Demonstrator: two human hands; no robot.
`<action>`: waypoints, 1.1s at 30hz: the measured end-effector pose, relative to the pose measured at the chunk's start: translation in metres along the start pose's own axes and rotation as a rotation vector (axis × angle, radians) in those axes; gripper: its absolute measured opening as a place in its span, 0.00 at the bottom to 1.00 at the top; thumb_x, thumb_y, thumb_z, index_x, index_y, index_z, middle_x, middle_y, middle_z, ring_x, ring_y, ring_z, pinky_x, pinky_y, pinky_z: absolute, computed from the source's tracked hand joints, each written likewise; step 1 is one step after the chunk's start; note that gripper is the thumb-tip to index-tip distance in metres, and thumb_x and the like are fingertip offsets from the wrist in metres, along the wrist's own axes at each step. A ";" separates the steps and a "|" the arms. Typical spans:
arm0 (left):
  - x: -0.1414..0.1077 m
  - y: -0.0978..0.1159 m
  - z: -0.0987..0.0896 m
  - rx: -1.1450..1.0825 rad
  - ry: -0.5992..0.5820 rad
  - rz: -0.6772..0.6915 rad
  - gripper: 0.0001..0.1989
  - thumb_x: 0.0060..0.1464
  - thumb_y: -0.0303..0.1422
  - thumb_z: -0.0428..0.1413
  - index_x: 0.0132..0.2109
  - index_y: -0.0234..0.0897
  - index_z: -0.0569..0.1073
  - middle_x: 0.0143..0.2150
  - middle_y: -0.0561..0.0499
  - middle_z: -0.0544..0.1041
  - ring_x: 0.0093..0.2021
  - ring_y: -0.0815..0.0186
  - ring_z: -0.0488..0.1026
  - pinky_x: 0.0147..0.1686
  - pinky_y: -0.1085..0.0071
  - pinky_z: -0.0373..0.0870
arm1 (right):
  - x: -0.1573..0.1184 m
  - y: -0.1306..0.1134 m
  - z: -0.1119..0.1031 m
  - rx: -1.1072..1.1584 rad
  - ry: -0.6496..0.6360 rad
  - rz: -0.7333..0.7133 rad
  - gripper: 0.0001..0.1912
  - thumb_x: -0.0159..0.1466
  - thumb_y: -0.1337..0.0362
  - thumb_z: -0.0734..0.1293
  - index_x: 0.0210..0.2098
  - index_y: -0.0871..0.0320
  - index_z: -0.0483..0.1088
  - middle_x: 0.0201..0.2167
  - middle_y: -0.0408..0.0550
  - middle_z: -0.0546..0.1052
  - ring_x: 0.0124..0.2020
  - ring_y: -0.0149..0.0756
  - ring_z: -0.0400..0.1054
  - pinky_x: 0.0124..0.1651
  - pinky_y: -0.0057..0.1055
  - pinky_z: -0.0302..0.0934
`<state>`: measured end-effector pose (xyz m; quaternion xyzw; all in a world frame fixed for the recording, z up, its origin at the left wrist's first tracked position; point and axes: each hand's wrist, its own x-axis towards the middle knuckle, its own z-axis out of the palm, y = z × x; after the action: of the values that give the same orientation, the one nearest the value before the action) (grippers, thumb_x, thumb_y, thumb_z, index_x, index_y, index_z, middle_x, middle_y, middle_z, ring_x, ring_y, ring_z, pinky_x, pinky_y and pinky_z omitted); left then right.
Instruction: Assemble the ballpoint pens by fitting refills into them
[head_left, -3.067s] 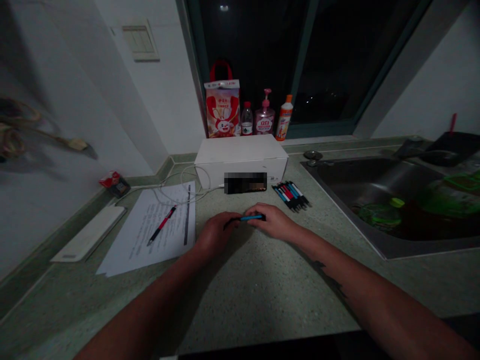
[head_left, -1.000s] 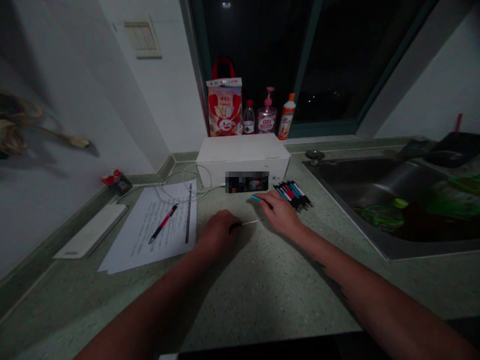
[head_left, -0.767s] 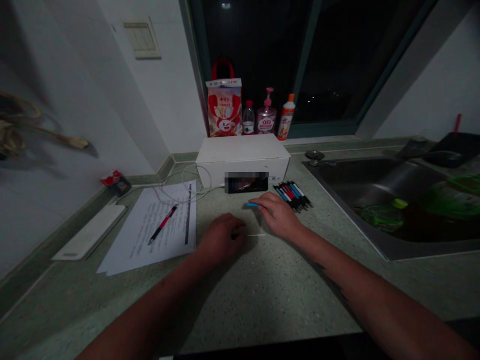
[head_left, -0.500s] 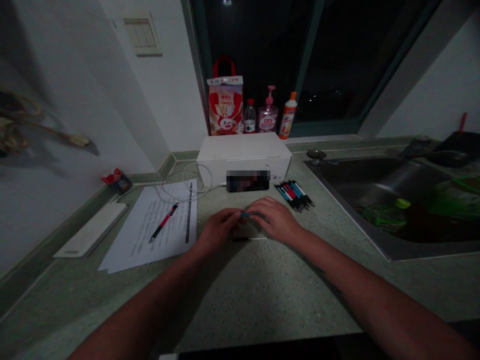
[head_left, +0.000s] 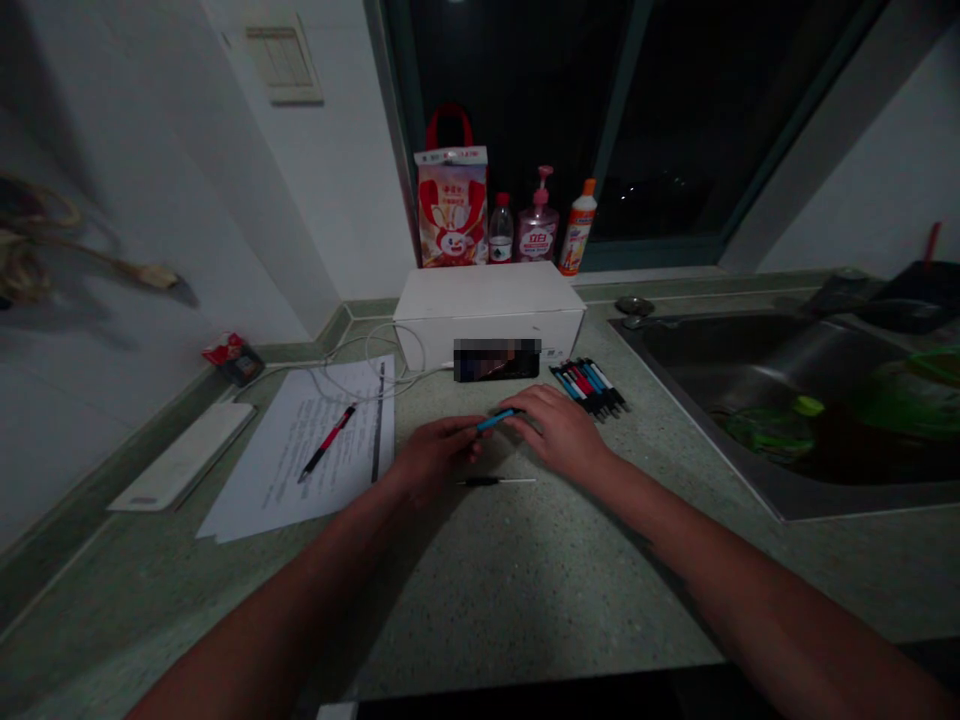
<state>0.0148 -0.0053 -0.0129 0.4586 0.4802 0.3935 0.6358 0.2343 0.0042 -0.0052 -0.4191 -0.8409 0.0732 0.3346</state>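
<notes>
Above the counter, a blue pen barrel [head_left: 496, 419] with a dark far end is held between both hands. My left hand [head_left: 439, 447] pinches its near end between thumb and fingers. The fingers of my right hand [head_left: 555, 428] close round the dark end, partly hiding it. Just below them on the counter lies a black pen grip with a thin white refill [head_left: 495, 482] sticking out to the right. A row of several click pens [head_left: 589, 388], blue, red and white with black parts, lies beyond my right hand.
A red and black pen [head_left: 327, 443] rests on printed sheets [head_left: 277, 490] at left. Behind my hands, a phone [head_left: 496, 363] with a white cable leans against a white box [head_left: 487, 292]. Bottles and a red bag stand by the window. A steel sink [head_left: 712, 430] borders the right.
The blue barrel is tilted up to the right and shows more of its length. My left hand has moved slightly left, uncovering more of the grip and refill below.
</notes>
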 end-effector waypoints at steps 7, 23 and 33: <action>0.004 0.003 -0.005 0.234 0.139 0.084 0.12 0.58 0.32 0.59 0.48 0.34 0.79 0.42 0.45 0.84 0.32 0.65 0.78 0.38 0.65 0.76 | -0.001 0.010 0.008 0.086 -0.023 0.302 0.09 0.70 0.61 0.64 0.48 0.54 0.71 0.44 0.53 0.82 0.43 0.46 0.76 0.45 0.41 0.66; 0.004 -0.008 -0.005 1.184 -0.020 0.510 0.07 0.59 0.26 0.58 0.40 0.38 0.81 0.39 0.47 0.79 0.43 0.58 0.74 0.46 0.63 0.69 | -0.002 0.020 0.012 -0.090 -0.161 0.212 0.06 0.66 0.65 0.69 0.41 0.56 0.78 0.38 0.51 0.78 0.44 0.42 0.71 0.48 0.36 0.63; -0.005 0.000 -0.005 1.195 0.014 0.557 0.05 0.59 0.29 0.58 0.41 0.36 0.80 0.39 0.46 0.78 0.42 0.57 0.74 0.44 0.61 0.68 | -0.004 0.021 0.013 -0.093 -0.225 0.130 0.09 0.64 0.69 0.69 0.42 0.55 0.80 0.39 0.51 0.78 0.45 0.43 0.72 0.50 0.38 0.64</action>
<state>0.0091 -0.0092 -0.0122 0.8373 0.4834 0.2118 0.1430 0.2418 0.0172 -0.0255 -0.4767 -0.8468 0.1021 0.2129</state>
